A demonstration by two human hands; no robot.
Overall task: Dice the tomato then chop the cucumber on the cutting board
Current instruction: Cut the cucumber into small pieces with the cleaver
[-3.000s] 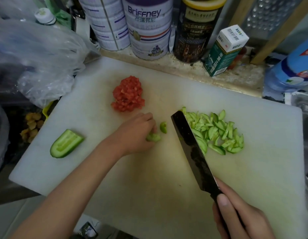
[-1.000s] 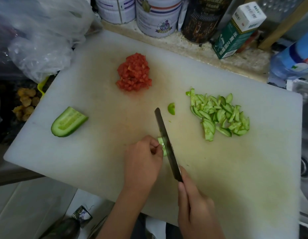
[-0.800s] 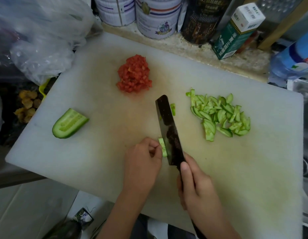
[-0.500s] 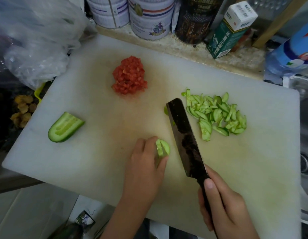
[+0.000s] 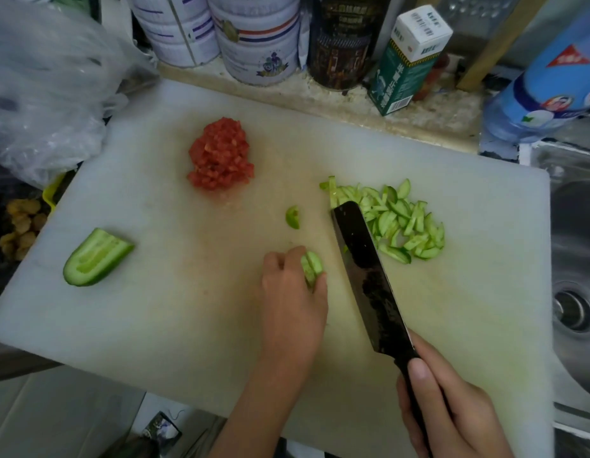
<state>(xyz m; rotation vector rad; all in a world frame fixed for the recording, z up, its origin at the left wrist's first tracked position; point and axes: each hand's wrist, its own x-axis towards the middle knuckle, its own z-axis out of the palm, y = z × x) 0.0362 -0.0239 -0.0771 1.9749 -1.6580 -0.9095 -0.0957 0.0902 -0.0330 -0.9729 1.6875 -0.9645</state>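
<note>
Nearest, the right grip (image 5: 452, 414) is curled round the handle of a dark knife (image 5: 369, 282), whose blade slants across the cutting board (image 5: 154, 325) with its tip at the chopped cucumber pile (image 5: 399, 223); just left of the blade, the left grip (image 5: 293, 305) pinches a small cucumber end (image 5: 313, 266) against the board. Farther out, a lone cucumber bit (image 5: 293, 218) lies between that grip and the diced tomato (image 5: 221, 157), heaped toward the board's far side; a halved cucumber piece (image 5: 95, 259) rests cut face up near the left edge; tins (image 5: 257, 34) and a green carton (image 5: 406, 61) stand behind the board.
</note>
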